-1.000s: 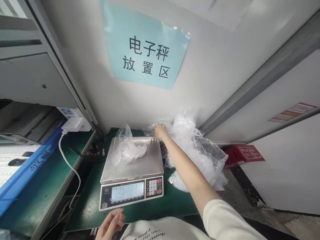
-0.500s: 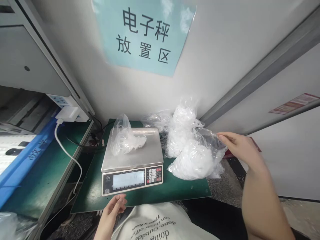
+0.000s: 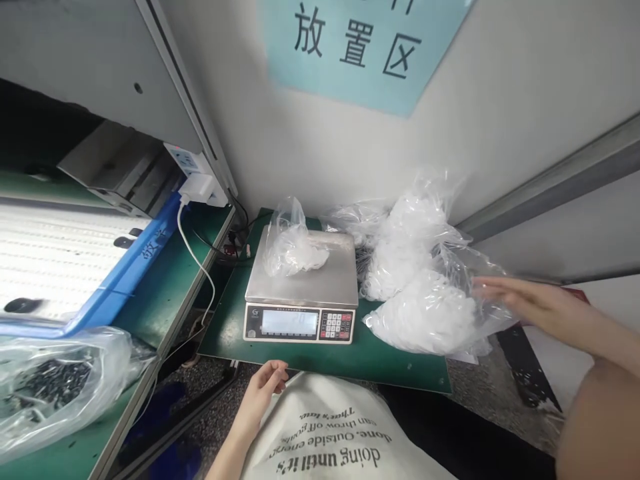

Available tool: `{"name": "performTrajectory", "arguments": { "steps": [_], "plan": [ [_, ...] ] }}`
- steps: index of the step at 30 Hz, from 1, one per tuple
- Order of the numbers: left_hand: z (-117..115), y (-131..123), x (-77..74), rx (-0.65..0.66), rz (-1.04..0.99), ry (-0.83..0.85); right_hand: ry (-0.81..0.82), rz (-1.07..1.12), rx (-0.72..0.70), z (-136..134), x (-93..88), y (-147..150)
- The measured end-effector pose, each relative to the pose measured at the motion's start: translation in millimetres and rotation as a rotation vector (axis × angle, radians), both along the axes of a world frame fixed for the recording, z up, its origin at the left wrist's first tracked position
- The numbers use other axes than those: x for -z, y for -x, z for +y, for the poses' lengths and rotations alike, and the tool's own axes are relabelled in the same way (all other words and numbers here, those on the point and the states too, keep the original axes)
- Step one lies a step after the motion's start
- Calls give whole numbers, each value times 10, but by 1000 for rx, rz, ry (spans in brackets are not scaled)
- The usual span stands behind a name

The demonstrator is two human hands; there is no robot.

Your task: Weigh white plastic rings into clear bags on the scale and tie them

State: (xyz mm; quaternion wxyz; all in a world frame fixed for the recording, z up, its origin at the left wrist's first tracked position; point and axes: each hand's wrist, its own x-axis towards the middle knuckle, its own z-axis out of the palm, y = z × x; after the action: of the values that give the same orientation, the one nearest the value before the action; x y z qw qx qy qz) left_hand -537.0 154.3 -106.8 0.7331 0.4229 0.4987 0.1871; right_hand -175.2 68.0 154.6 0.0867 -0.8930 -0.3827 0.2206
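Right hand [image 3: 530, 300] was open, fingers over a stuffed clear plastic bag [image 3: 425, 317] on the green mat's [image 3: 400, 367] right side. Left hand [image 3: 263, 393] was loosely open, near the mat's front edge, below a digital scale [image 3: 300, 287].

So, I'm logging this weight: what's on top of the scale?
A clear plastic bag holding something white lies on the scale's steel plate. The part of the plate beneath the bag is covered and can't be seen.

Your scale's platform [image 3: 300, 280] is brushed stainless, smooth with a dull sheen, and those clear plastic bags [image 3: 425, 313] are thin and really glossy. The green mat [image 3: 325, 360] looks like smooth rubber, the printed cloth [image 3: 325, 433] is soft and matt, and the blue sign [image 3: 350, 53] looks like shiny laminated paper.
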Motion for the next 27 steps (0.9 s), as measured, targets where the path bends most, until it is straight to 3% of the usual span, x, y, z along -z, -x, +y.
{"name": "performTrajectory", "arguments": {
  "steps": [4, 9, 13, 19, 22, 27],
  "plan": [
    [24, -6, -25, -9, -11, 4, 194, -132, -112, -106, 190, 15],
    [52, -44, -53, 4, -11, 24, 142, -86, -200, -389, 349, 139],
    [82, -86, -52, 35, 8, 24, 5, -149, -253, -620, 358, 325],
    [162, -151, -93, 76, 18, 55, -298, -342, -460, -810, 362, 518],
    [200, -157, -123, 103, 21, 49, -324, -385, -421, -891, 397, 449],
    [250, -137, -149, 93, 21, 33, -361, -372, -322, -848, 441, 34]
  ]
}}
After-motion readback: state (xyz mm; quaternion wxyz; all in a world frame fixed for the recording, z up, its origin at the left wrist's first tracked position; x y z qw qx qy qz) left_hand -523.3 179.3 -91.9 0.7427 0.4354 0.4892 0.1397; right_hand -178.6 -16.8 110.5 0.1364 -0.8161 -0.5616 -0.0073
